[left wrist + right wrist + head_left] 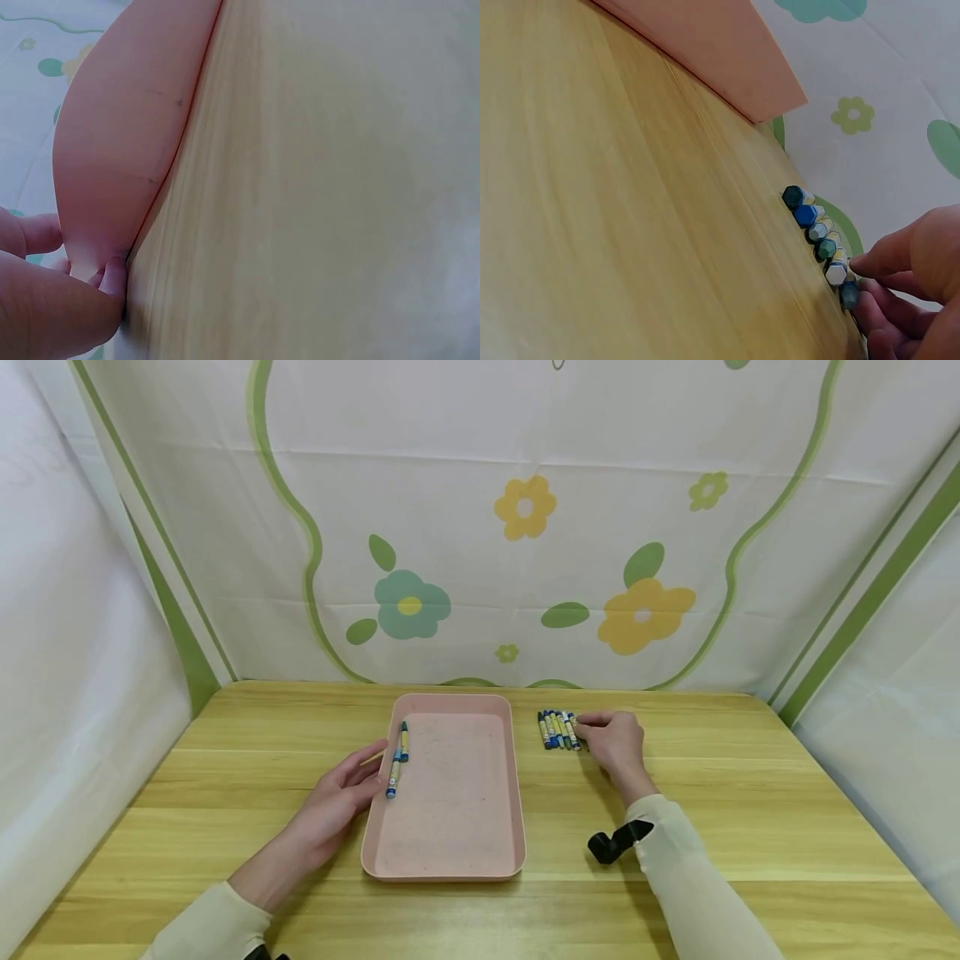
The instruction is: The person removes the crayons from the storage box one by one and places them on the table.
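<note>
The pink tray (450,870) lies on the table with two crayons inside along its left wall: a dark green one (405,742) and a light blue one (393,777). At the tray's left rim, my left hand (337,797) holds the wall between thumb and fingers; in the left wrist view the fingertips touch its outer side. To the tray's right, several crayons (555,729) lie side by side in a row. My right hand (618,747) pinches the rightmost crayon (848,295), beside a white-ended one (836,274). Its fingers partly hide that crayon.
Wood-grain table (300,910) extends around the tray. A white curtain (450,485) printed with flowers hangs behind its far edge, with white sheets on both sides. A black wrist mount (618,842) sits on my right sleeve.
</note>
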The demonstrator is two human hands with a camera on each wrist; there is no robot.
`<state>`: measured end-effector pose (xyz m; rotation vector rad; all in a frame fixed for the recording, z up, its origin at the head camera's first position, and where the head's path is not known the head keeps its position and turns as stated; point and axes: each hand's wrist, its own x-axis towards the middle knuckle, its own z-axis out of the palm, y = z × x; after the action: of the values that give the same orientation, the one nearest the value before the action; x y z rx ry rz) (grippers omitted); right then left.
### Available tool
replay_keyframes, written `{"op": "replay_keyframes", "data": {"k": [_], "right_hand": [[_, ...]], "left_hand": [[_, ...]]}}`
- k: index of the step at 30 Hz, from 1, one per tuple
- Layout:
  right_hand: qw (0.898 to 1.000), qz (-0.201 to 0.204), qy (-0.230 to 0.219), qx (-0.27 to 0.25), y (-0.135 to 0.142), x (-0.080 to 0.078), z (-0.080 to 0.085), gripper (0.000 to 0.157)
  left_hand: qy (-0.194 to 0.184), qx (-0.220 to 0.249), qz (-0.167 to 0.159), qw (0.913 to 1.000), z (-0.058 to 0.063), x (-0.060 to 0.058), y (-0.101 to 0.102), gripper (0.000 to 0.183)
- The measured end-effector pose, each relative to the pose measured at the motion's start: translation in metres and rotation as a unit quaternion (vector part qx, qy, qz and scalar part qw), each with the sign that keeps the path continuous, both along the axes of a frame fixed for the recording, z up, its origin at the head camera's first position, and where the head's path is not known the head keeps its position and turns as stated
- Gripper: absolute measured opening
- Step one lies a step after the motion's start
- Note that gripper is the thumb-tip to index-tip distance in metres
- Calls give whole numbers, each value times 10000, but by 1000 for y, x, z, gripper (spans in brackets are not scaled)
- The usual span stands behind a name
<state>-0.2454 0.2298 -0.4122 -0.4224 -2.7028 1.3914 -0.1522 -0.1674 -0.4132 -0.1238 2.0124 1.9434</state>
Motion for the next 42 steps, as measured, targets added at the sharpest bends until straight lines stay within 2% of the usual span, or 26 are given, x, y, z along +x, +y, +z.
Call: {"op": "replay_keyframes", "data": {"k": [20,32,38,42], "right_hand": [[9999,90,-107,-62,-4,1,5,28],[9968,582,477,-256,-20,2,20,32],[9926,840,824,-293,-34,0,29,28],[9903,1005,879,-390,-46,0,37,24]], "left_hand": [[-8,78,-19,10000,1,1,0,64],[-42,72,23,10000,1,1,1,64],[-35,79,18,10000,0,0,1,63],[-26,76,14,10000,0,0,0,63]]}}
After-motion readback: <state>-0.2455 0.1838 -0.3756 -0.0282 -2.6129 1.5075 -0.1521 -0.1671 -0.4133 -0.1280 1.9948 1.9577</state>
